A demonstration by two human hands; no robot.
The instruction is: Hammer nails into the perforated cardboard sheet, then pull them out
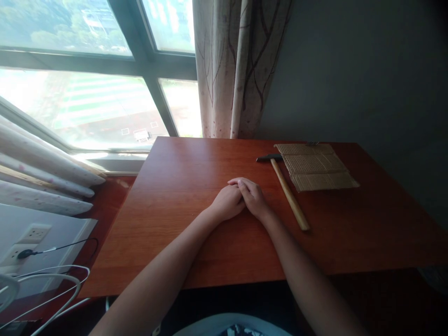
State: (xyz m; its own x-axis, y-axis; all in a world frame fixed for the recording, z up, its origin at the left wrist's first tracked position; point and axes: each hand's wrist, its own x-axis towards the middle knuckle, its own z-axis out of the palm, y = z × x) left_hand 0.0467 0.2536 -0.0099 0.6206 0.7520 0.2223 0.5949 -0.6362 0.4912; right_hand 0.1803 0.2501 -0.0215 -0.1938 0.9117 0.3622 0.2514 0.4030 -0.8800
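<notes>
Both of my hands rest together on the reddish-brown wooden table (196,252) near its middle. My left hand (227,202) is loosely curled with nothing in it. My right hand (255,198) lies beside it, its fingers laid flat over the left hand's fingers, holding nothing. A hammer (287,191) with a light wooden handle and a dark metal head lies just right of my right hand, head pointing away from me, a short gap between them. A piece of corrugated cardboard (317,167) lies flat beyond the hammer at the far right.
A window (87,102) and a patterned curtain (238,65) stand behind the table. A grey wall (367,70) is at the right. At the lower left are a white power strip (31,235) with a plugged cable and white wires (52,280).
</notes>
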